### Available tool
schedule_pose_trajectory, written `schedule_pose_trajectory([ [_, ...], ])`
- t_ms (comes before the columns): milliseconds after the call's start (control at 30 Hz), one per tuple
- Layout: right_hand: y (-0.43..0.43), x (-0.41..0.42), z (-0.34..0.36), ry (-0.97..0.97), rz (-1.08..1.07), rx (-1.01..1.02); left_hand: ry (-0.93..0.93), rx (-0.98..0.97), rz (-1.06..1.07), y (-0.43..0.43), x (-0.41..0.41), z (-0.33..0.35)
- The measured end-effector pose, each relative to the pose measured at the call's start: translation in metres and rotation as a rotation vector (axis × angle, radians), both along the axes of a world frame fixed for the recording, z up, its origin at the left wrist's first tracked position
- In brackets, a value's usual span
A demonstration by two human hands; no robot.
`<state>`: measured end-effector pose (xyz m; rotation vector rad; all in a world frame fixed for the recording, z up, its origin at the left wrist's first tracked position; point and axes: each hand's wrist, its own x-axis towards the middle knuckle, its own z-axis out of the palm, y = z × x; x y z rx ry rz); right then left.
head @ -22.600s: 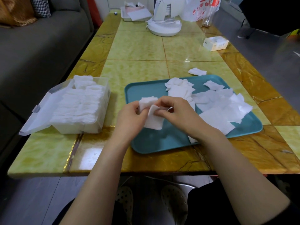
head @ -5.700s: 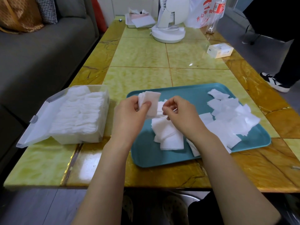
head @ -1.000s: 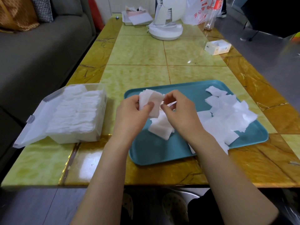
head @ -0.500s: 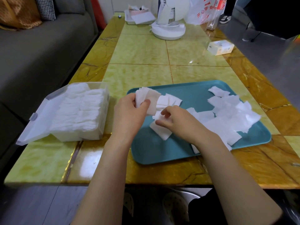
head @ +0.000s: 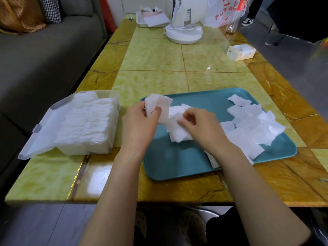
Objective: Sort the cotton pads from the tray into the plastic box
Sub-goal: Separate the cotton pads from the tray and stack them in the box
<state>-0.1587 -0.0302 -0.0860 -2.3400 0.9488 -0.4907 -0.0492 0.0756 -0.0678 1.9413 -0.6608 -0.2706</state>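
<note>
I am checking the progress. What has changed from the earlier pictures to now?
The right hand, low on the tray half a second ago, now pinches a pad and has raised it toward the stack in the left hand. The box and tray stayed put.

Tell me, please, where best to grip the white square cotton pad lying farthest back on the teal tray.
Probably pinch the white square cotton pad by its far edge, from above: it lies flat on the teal tray, that edge clear of other pads.
</note>
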Motion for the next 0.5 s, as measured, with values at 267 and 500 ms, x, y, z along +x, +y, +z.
schedule_pose_trajectory([
  [267, 0.005, 0.001, 0.028, -0.666, 0.028, 0.659, 0.104, -0.067, -0.001, 0.0, -0.002, 0.003],
  [500, 0.01, 0.011, 0.016, -0.481, -0.075, 0.514, 0.288, -0.117, -0.188, -0.001, -0.008, 0.006],
])
